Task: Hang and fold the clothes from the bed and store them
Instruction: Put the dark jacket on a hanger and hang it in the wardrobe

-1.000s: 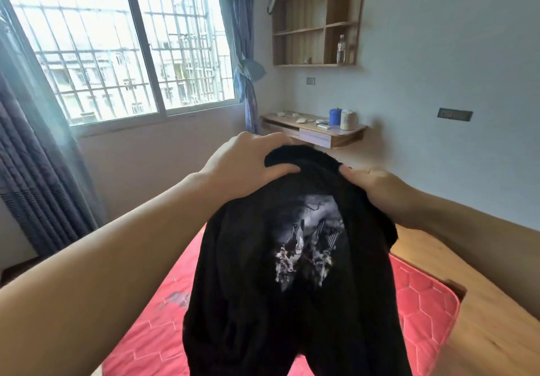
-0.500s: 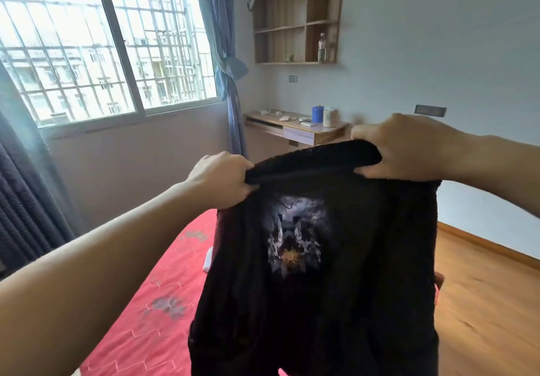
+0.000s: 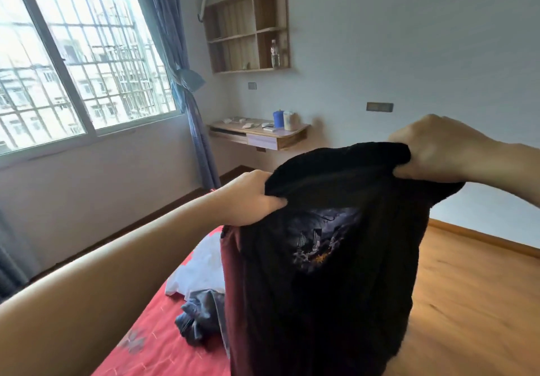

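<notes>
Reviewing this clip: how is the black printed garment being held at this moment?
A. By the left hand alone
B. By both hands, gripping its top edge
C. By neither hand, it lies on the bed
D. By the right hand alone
B: the left hand and the right hand each grip the top edge of the black garment, which hangs above the red bed.

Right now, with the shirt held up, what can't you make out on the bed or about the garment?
- Head view: black T-shirt hem, cut off by the bottom edge.
- Bed behind it: hidden by the shirt.
- Dark blue garment and white garment: crumpled, partly covered, type unclear.
- Left hand, right hand: fingertips buried in cloth.
</notes>
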`<action>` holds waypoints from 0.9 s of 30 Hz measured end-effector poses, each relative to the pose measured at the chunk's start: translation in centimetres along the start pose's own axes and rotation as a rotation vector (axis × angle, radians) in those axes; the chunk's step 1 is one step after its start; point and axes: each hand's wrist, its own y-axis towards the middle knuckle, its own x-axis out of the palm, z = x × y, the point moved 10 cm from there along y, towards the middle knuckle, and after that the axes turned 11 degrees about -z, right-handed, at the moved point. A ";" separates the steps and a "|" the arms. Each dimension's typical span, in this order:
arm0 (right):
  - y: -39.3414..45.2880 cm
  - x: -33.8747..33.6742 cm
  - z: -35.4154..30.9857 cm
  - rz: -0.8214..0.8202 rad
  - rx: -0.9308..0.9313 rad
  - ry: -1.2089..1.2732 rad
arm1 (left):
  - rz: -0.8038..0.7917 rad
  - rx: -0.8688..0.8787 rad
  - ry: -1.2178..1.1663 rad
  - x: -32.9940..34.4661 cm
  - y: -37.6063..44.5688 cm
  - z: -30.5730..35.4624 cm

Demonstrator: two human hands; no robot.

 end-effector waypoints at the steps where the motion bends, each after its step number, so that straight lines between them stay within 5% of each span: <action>1: -0.7 -0.6 1.3 0.032 0.027 -0.013 | -0.021 -0.028 -0.091 0.6 1.2 0.5; 8: -5.4 -2.8 12.2 0.074 0.240 0.004 | 0.288 0.039 -0.180 -0.2 8.6 9.5; 13: -10.1 -2.8 19.7 -0.002 0.436 0.220 | 0.540 0.112 0.513 -2.8 12.7 20.9; 15: -12.4 -3.8 22.4 -0.005 0.513 0.175 | 0.526 0.162 0.570 -2.7 15.2 24.6; 18: -17.3 -8.3 26.1 0.208 0.638 -0.132 | 0.524 0.339 0.660 -1.4 18.4 30.2; 21: -21.4 -9.0 28.6 0.198 0.774 -0.405 | 0.376 0.553 0.810 2.8 21.3 34.2; 23: -23.9 -8.3 30.3 0.228 0.863 -0.268 | 0.302 0.634 0.801 5.4 23.7 36.1; 27: -30.1 -6.7 34.4 0.506 1.156 0.445 | 0.114 0.785 0.401 8.7 27.7 41.0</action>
